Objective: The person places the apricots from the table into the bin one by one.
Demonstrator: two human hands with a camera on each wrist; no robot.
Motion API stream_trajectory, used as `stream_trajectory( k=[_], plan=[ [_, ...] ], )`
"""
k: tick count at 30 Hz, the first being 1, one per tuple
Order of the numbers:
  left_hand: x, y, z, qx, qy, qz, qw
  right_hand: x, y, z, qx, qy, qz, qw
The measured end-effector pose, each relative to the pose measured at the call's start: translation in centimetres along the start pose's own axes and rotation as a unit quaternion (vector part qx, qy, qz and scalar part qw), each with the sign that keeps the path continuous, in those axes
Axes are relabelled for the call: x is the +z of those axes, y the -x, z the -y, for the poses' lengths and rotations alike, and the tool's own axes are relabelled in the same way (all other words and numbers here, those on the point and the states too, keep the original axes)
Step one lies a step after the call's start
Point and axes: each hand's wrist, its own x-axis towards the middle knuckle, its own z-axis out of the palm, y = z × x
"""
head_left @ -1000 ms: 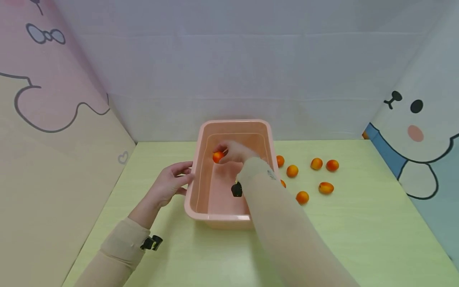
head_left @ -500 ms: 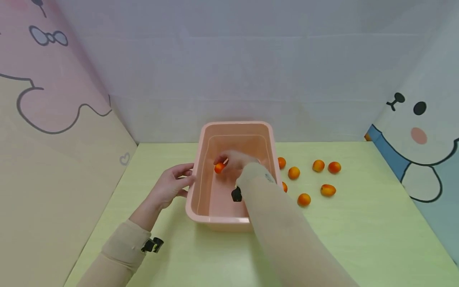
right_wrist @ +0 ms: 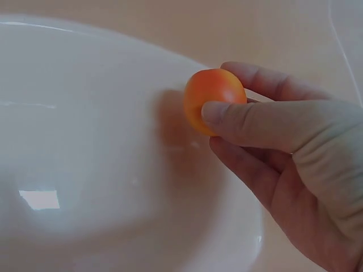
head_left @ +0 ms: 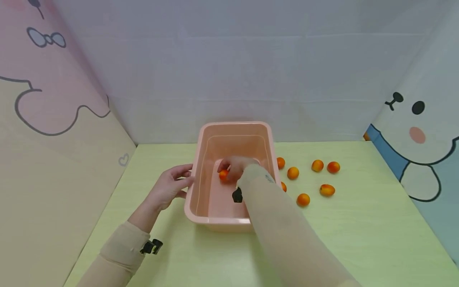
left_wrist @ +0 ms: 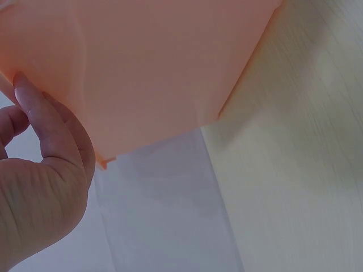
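My left hand [head_left: 172, 185], fingers slightly bent and parted, touching the left rim of the pink bin [head_left: 222, 207] | orange fruit [head_left: 223, 175], inside the bin, low over its floor, contact unclear | my right hand [head_left: 237, 166], thumb and fingers pinching that fruit | seven loose fruits [head_left: 303, 199] on the pale green table [head_left: 358, 223], right of the bin

Orange fruit [head_left: 223, 175] inside pink bin [head_left: 224, 205]

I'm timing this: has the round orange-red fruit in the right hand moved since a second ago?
Yes. In the head view, the fruit has moved away from the far rim of the pink plastic tub, down the picture and slightly right.
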Motion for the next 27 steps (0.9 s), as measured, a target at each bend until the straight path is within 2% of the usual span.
stream_trajectory(
  k=[6,14,20,23,27],
  plan=[
    [0.0,0.1,0.1,0.001,0.002,-0.001,1.0,0.1,-0.4,-0.5,0.001,0.004,-0.005,1.0],
    [0.0,0.1,0.2,0.008,-0.001,0.005,1.0,0.4,-0.4,-0.8,0.067,-0.043,-0.031,0.9963],
    [0.1,0.0,0.4,0.003,-0.002,0.0,1.0,0.2,0.0,-0.6,0.046,-0.014,-0.016,0.9987],
    [0.1,-0.1,0.4,0.003,-0.003,0.001,1.0,0.1,0.4,-0.2,0.04,-0.016,-0.005,0.999],
    [-0.1,-0.1,0.3,0.001,-0.004,0.0,1.0,-0.1,2.2,1.5,0.052,-0.022,-0.034,0.9978]
  ],
)
